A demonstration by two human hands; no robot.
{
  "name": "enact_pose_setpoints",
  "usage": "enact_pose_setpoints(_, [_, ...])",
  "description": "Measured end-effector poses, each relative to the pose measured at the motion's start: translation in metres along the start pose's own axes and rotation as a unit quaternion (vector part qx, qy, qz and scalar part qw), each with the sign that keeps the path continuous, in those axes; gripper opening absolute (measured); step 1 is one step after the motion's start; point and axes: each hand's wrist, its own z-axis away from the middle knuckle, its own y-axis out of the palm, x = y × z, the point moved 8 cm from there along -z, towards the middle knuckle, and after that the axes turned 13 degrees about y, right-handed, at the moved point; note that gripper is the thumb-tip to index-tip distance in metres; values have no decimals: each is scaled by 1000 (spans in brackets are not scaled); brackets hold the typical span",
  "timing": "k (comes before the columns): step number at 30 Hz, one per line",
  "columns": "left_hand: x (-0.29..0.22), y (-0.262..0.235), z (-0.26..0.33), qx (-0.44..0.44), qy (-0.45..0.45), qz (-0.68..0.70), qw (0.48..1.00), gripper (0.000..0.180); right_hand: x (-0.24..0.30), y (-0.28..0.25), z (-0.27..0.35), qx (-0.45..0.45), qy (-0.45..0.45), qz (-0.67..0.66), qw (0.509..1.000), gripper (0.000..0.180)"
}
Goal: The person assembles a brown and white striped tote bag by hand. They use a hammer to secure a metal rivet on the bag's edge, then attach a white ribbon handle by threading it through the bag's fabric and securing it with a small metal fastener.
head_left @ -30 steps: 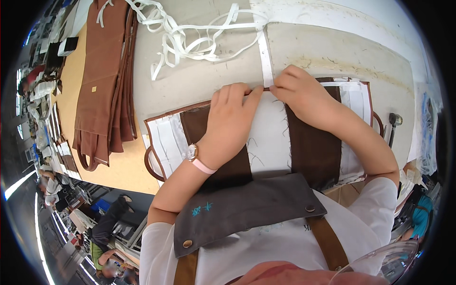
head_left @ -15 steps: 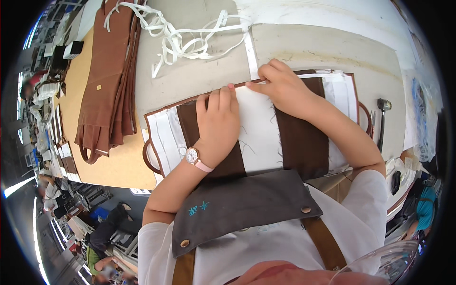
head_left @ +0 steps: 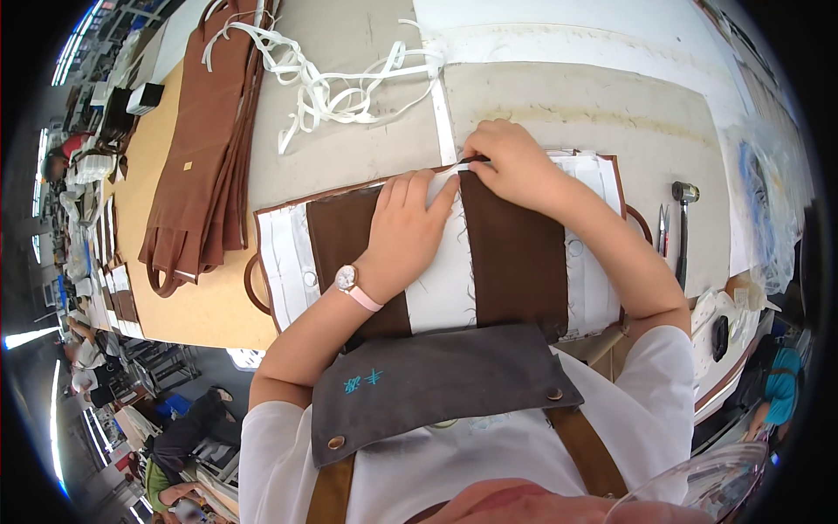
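An unfinished bag piece (head_left: 436, 284) lies in front of me, with a white inner side, two dark brown panels, reddish-brown edging and a curved brown handle (head_left: 255, 284) at each short end. My left hand (head_left: 408, 218), wearing a watch with a pink strap, rests on it with fingers stretched out toward the far edge. Beside it, my right hand (head_left: 513, 166) is closed, pinching the far edge between thumb and curled fingers. A thin white strip shows along the edge between the two hands. Loose threads hang along the dark panels' borders.
A stack of brown bag pieces (head_left: 205, 148) lies at the left. Tangled white tape (head_left: 327, 92) is beyond the piece. To the right are a hammer (head_left: 683, 223), a slim pointed tool (head_left: 663, 231) and clear plastic bags (head_left: 764, 210). People sit at lower left.
The bag piece has shifted a little left. My left hand has slid right across it. My right hand's fingers have curled into a pinch on the far edge, slightly further right along it.
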Motion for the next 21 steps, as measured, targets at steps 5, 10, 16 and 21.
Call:
enact_pose_setpoints(5, [3, 9, -4, -7, -10, -36, 999, 49, 16, 4, 8, -50, -94, 15, 994, 10])
enact_pose_setpoints(10, [4, 8, -2, -38, -21, -26, 999, 43, 23, 8, 14, -42, -191, 66, 978, 7])
enact_pose_setpoints(16, [17, 7, -4, -17, -48, 43, 998, 46, 42, 13, 29, -45, -266, 221, 937, 13])
enact_pose_setpoints(21, [14, 8, -13, 5, 29, -9, 1000, 41, 34, -19, 27, -125, -211, 218, 945, 18])
